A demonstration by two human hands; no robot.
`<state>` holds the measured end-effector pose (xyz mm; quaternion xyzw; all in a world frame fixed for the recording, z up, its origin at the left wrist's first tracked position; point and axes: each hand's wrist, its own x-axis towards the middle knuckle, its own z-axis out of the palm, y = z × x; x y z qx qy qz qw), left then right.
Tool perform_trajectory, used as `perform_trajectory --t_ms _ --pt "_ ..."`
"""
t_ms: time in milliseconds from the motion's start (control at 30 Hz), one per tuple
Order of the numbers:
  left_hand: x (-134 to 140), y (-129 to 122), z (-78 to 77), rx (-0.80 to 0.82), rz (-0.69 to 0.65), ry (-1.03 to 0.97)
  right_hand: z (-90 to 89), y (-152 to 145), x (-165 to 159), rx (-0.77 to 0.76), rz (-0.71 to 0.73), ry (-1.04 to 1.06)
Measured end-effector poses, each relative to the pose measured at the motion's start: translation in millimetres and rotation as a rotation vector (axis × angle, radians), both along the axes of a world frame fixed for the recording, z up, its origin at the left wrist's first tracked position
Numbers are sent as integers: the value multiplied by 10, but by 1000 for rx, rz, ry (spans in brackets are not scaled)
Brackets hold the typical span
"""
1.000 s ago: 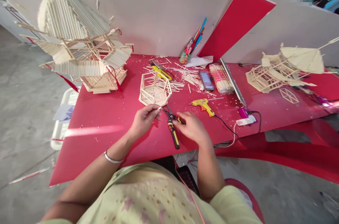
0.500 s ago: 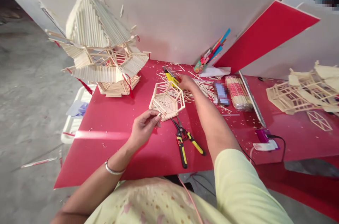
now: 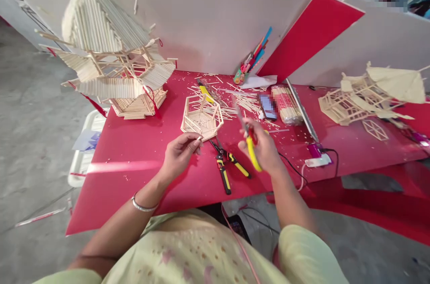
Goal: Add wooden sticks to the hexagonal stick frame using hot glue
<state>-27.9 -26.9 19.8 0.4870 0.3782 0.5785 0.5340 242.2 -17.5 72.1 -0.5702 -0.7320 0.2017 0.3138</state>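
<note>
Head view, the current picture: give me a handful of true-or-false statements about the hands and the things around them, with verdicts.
1. The right hand holds a yellow-handled tool. True.
2. The left hand is empty. False: the left hand pinches a short pale stick.
3. The black-and-yellow pliers lie on the red table with their handles spread. True.
4. The cup of pens stands right of the stick packet in the picture. False: the cup of pens is left of the stick packet.
</note>
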Motion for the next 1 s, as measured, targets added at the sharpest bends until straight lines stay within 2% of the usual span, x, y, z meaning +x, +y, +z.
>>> perform_trajectory --t_ms 100,200,367,700,833,1000 --pt "69 -68 21 33 -43 37 18 -533 -203 -1 87 -134" --pt "108 -156 74 101 -78 105 28 -713 -341 -14 99 -294" --pt "66 -269 120 181 -58 201 36 -703 -416 17 115 -365" --pt "-123 -342 103 232 39 368 -33 -742 -584 -29 157 -318" --pt "-237 -419 22 188 73 389 -163 -749 -681 -52 180 -295" --pt "-383 -485 -130 61 61 279 -312 -708 -820 -67 224 -274"
